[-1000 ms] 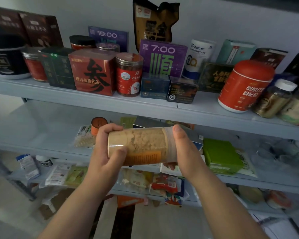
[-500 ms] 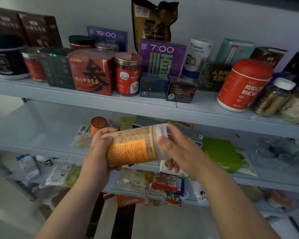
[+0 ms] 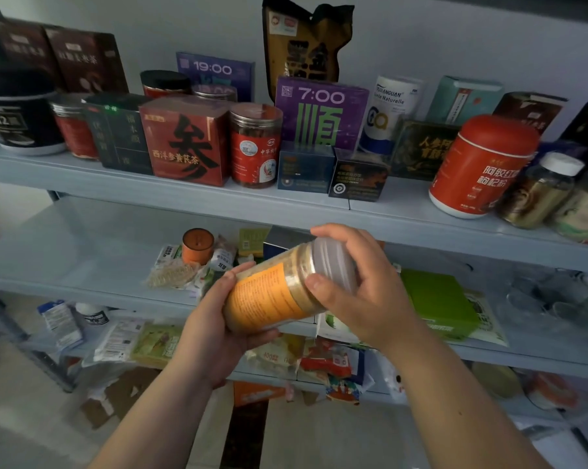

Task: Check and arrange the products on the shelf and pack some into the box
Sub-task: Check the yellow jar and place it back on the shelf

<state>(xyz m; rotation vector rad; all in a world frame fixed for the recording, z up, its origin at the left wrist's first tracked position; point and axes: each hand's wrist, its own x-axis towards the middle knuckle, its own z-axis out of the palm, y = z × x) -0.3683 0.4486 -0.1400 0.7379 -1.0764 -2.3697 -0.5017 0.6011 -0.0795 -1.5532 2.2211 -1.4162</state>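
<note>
1. A clear jar [image 3: 272, 296] with an orange label is held tilted in the air in front of the shelf [image 3: 170, 201], with its pale lid [image 3: 333, 262] pointing up and to the right.
2. The left hand [image 3: 211, 333] cups the jar's base, fingers curled round it.
3. The right hand [image 3: 367, 292] grips the lid end, thumb on the near side and fingers over the far side.
4. A red canister [image 3: 479, 167] stands on the upper board at the right; a green box [image 3: 438, 302] lies on the middle board, right of the jar.
</note>
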